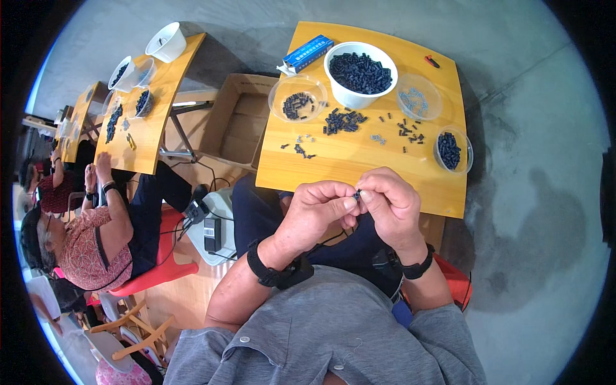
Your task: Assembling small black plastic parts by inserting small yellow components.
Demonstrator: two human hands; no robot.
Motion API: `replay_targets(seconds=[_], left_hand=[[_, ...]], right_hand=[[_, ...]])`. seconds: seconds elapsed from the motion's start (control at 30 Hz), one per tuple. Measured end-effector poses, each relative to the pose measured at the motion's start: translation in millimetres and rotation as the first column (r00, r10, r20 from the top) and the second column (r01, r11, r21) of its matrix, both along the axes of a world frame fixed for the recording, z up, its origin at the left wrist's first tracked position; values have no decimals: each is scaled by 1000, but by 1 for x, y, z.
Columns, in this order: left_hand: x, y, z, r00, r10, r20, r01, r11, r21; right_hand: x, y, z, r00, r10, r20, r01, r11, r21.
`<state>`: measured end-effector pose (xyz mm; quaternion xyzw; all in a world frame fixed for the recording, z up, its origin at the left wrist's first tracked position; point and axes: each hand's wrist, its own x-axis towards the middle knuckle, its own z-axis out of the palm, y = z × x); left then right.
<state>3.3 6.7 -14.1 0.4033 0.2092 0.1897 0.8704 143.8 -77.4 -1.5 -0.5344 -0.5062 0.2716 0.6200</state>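
One small dark piece (357, 194) sits pinched between left hand (314, 208) and right hand (394, 205), thumbs and fingers closed on it, equally near both, by the near edge of the surface (443, 196), its long axis unclear.

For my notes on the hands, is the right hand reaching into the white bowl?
No, the right hand meets the left hand at a small dark piece, apart from the white bowl.

Grey buttoned shirt (321, 330), black wristbands (259, 264), dark trousers (250, 212)
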Motion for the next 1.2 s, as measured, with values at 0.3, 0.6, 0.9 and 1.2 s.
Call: replay_targets(seconds=[0.3, 0.6, 0.9, 1.2], left_hand=[[0, 4, -3, 999, -41, 11, 41, 998, -39], [-3, 5, 4, 998, -56, 38, 60, 992, -113], [-4, 5, 4, 999, -42, -31, 41, 999, -30], [-3, 6, 9, 989, -90, -121, 103, 989, 105]], right_hand=[[-1, 4, -1, 986, -88, 139, 77, 994, 81], [-3, 5, 1, 982, -89, 166, 70, 991, 114], [-3, 3, -4, 967, -77, 243, 45, 990, 134], [2, -1, -3, 969, -52, 244, 18, 990, 137]])
